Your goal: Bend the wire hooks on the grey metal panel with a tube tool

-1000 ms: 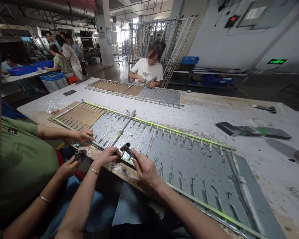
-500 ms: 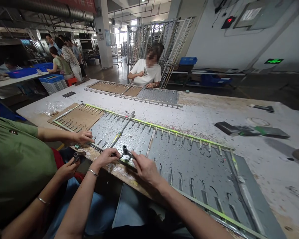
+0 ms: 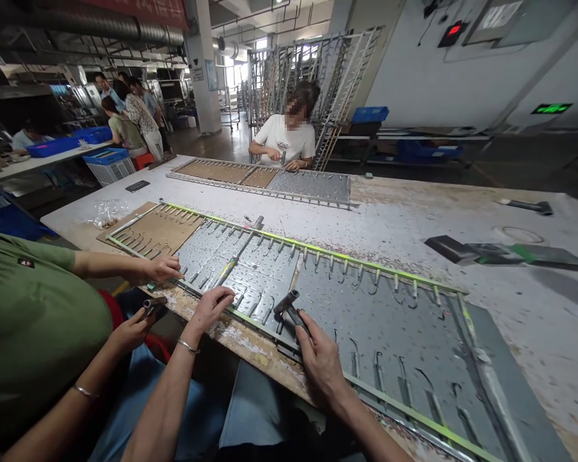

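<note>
My right hand [image 3: 322,356] grips a dark hammer [image 3: 295,314] with a hollow, tube-like head, held over the near rail of a long metal rack frame [image 3: 366,264]. The frame lies flat, its yellow-green rails lined with thin curved hooks [image 3: 378,366]. On the near rail, left of the hammer, my left hand [image 3: 212,311] has its fingertips pinched together. Whatever they hold is too small or hidden to make out. Grey sheet [image 3: 318,301] and brown cardboard [image 3: 166,232] lie beneath the frame.
Close on my left, a co-worker in green [image 3: 43,321] has one hand [image 3: 161,267] at the same rail and a dark tube tool [image 3: 154,305] in the other. Across the table [image 3: 390,218], another person [image 3: 289,138] works on a second frame [image 3: 231,172]. Dark tools [image 3: 505,252] lie right.
My right hand has swung the hammer rightward, away from my left hand. My left hand stays near the same stretch of rail. The person opposite has lowered their tool.
</note>
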A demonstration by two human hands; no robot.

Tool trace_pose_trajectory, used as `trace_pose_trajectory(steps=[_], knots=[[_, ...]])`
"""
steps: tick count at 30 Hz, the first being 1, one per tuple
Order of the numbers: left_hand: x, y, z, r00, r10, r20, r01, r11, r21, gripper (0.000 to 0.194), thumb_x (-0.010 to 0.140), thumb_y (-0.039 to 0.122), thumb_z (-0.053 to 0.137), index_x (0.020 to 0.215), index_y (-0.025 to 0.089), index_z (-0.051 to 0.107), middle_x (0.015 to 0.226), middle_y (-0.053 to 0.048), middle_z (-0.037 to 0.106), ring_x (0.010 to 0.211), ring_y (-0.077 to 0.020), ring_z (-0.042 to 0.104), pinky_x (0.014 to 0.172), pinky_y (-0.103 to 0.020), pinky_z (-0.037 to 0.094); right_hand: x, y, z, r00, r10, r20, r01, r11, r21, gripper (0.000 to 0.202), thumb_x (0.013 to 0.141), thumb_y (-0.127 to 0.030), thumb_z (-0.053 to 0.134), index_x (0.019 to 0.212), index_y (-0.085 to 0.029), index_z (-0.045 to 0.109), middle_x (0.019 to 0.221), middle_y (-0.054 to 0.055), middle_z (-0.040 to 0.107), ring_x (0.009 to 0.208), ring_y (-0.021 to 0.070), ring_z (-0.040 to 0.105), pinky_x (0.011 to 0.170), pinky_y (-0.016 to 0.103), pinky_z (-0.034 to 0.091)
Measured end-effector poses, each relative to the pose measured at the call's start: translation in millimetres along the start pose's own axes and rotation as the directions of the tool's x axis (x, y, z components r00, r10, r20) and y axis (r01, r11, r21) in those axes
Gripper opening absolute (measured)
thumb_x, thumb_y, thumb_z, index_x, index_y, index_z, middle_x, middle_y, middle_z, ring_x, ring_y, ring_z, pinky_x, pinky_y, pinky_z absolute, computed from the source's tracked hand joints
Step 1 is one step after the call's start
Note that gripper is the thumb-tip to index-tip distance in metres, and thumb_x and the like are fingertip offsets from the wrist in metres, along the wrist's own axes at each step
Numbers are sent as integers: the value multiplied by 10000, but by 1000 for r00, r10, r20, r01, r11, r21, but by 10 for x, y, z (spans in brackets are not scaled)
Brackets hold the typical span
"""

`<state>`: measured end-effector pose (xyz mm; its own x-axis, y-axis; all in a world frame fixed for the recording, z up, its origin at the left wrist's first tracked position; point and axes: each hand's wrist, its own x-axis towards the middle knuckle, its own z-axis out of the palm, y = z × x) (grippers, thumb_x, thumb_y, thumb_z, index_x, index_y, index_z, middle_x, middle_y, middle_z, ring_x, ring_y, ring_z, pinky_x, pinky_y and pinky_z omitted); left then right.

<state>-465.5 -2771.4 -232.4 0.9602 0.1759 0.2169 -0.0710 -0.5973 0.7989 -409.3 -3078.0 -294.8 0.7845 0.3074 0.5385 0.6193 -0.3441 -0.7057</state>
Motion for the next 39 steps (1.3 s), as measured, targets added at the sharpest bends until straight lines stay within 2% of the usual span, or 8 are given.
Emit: trace_pose_trajectory(steps=[9,15,20,22,26,32,35,39], knots=[[-14,-71,79,994,-34,-106,32,999,-22,288,969,437,560,972,184,697,961,-64,728,902,-194,651,850,-304,503,20,-14,39,1000,-10,4,10,1000,9,434,1132,-438,437,1335,-126,662,1149,146,721,978,313,724,895,431,613],[3,13,150,915,3,-403,54,990,130,268,992,406,526,913,217,698,986,-73,712,981,-224,639,923,-348,496,27,-24,33,998,55,-1,-55,997,52,450,1110,-456,451,1338,-134,668,1165,147,718,1020,317,713,870,409,609],[47,123,248,969,-73,-237,182,858,479,199,830,368,776,758,205,687,868,-75,668,969,-280,590,922,-393,416,44,-37,46,998,63,0,-63,997,47,459,1111,-475,437,1328,-148,676,1206,140,707,1020,301,715,850,382,611],[90,161,284,981,-126,-149,188,824,534,187,825,322,770,728,196,671,865,-80,670,979,-287,583,909,-391,390,53,-44,38,999,50,4,-50,997,51,445,1113,-455,442,1325,-139,674,1193,138,711,1013,297,717,862,384,610],[147,207,311,986,-153,-61,161,827,538,145,866,202,650,723,186,637,852,-79,681,950,-266,589,877,-374,362,63,-59,16,999,44,-11,-43,997,64,448,1114,-441,450,1314,-109,674,1135,146,727,946,288,729,856,377,613],[90,210,279,994,-108,-4,95,862,498,112,942,191,527,902,193,631,859,-46,691,886,-229,622,876,-365,364,56,-68,18,998,54,-19,-52,995,87,443,1105,-434,470,1315,-102,673,1107,146,732,905,286,729,881,388,607],[93,202,294,996,-87,10,74,895,440,108,914,216,610,1019,195,617,820,-8,686,831,-213,633,883,-368,371,59,-78,19,998,66,-18,-64,993,100,440,1098,-424,475,1316,-98,675,1118,149,728,926,290,725,901,394,598],[119,180,324,1000,-16,-24,25,918,396,79,876,238,688,883,190,625,783,-7,675,791,-201,620,858,-358,387,69,-107,0,996,89,-10,-87,988,131,446,1091,-421,476,1318,-91,674,1120,148,728,969,298,716,943,409,582]])
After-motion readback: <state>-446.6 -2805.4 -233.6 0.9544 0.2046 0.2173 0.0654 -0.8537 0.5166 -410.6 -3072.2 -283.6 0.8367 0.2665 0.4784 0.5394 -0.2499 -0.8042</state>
